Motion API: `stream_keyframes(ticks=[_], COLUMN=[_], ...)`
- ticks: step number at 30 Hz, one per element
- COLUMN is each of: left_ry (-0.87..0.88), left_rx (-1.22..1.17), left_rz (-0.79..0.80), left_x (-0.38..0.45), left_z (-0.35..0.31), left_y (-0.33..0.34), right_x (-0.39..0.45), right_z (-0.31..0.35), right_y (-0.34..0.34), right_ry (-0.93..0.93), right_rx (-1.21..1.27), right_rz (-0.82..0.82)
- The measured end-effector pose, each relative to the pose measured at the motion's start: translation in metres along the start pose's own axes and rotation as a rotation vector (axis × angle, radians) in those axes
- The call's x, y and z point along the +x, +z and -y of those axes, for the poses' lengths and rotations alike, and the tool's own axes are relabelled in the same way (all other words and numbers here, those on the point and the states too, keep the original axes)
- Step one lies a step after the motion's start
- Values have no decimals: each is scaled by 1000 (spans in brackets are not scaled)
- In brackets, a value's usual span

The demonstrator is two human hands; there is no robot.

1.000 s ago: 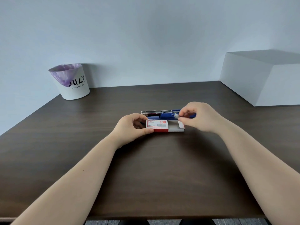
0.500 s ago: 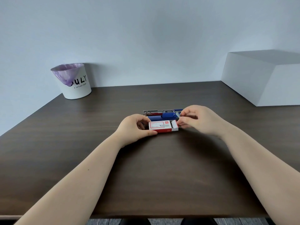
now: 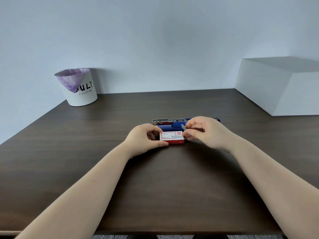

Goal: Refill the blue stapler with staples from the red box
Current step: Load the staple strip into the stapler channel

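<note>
So: left hand [image 3: 146,138] curled round the left end of the red box [image 3: 172,138], thumb on the near edge, fingers on the far side, pinning it flat on the dark wood desk [image 3: 155,187]. Box looks closed, label side up. Right hand [image 3: 205,131] sits just right of the box, thumb + index pinched on a short grey strip of staples [image 3: 183,127], strip tilted, its free end pointing up and left, above the box's right end. Other fingers half-curled; whether they touch the box, can't tell.

Blue stapler [image 3: 170,125] lies directly behind the box, lengthwise left-right, opened up: metal staple rail [image 3: 169,120] exposed along the far side, blue body nearer the box. Its right end is partly hidden by the right hand, w/ a blue tip showing past the knuckles. Stapler and box look close to touching; gap not resolvable.

Further out: white bin [image 3: 81,90] w/ purple liner and "JULY" lettering at the back-left corner of the desk, against the wall. Large white block [image 3: 279,87] at back right. Both well apart from the work area.
</note>
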State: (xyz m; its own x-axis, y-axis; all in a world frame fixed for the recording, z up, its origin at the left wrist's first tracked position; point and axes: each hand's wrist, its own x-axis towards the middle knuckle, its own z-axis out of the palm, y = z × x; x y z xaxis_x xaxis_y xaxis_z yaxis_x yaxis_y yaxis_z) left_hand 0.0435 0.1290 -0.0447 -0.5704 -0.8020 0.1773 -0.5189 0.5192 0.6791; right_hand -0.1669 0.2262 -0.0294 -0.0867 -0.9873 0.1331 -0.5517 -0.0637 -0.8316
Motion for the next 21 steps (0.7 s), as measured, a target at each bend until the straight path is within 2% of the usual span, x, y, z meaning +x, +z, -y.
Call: stream_keyframes(ticks=[5,9,12,15,18,21], left_ry=[-5,-24,-60,-133,-178,-182], left_rx=[15,-54,-235,-420,-371,-239], left_rz=[-13,-40,-140,-308,-422,-425], left_x=[1,1,1,6,15,26], left_z=[1,1,-2,-6,-7,-4], left_y=[2,1,-1,-4,-8,-10], right_x=[6,18,27,37,45,51], right_z=[4,8,14,21,23,18], right_y=[-9,-19,-17,-14,-12,-11], right_ry=[-37,-39,-64,-82,-76,-64], right_rx=[-121,-307,-411,-456,-456,-429], right_rz=[-135,-145,-123,-97,-96,-88])
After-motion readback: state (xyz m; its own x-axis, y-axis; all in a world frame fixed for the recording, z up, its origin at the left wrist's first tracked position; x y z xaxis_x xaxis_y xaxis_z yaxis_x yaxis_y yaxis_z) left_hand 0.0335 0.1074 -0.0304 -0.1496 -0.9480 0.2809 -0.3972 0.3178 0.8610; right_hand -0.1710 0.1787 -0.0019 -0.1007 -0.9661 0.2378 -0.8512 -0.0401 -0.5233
